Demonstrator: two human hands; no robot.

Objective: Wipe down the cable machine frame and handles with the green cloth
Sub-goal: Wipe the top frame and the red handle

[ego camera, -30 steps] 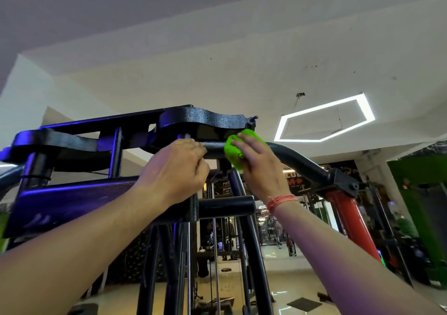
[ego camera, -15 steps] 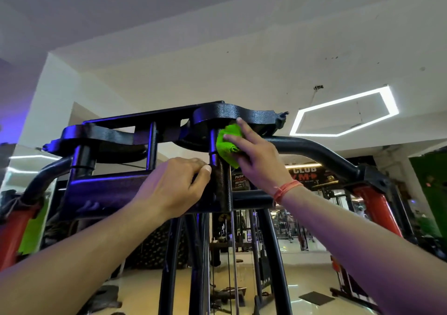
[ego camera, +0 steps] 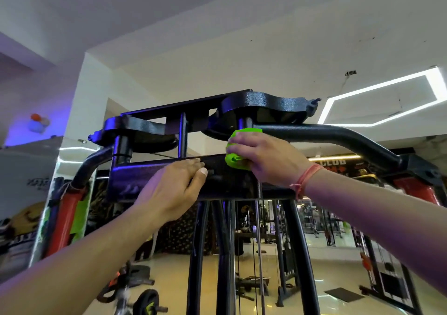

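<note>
Landmark is the black crossbeam (ego camera: 154,179) at the top of the cable machine frame (ego camera: 242,254). Right hand (ego camera: 263,155) sits at the crossbeam's right end, fingers curled round a bunched green cloth (ego camera: 235,161) and pressing it against the frame where the beam meets the vertical post under the right pulley housing (ego camera: 263,105). Cloth shows above and below the fingers; the rest is hidden in the palm. Left hand (ego camera: 173,187) is on the crossbeam's front face, just left of the cloth and not touching it: fingers hooked over the beam's top edge, thumb laid flat along the front, so it grips the beam. Red thread bracelet (ego camera: 306,178) on the right wrist, right of the beam's end. A curved black tube arm (ego camera: 338,134) runs off to the right from above the beam's right end, down to a red upright (ego camera: 416,190). The mirror arm on the left drops to another red upright (ego camera: 64,218). Left pulley housing (ego camera: 140,126) sits above the beam's left end. Black uprights and cables hang below the beam's middle. Hexagonal ceiling light (ego camera: 387,97) is above and right of the beam. Weight plate (ego camera: 150,302) lies on the floor far below, left of centre, blurred.
</note>
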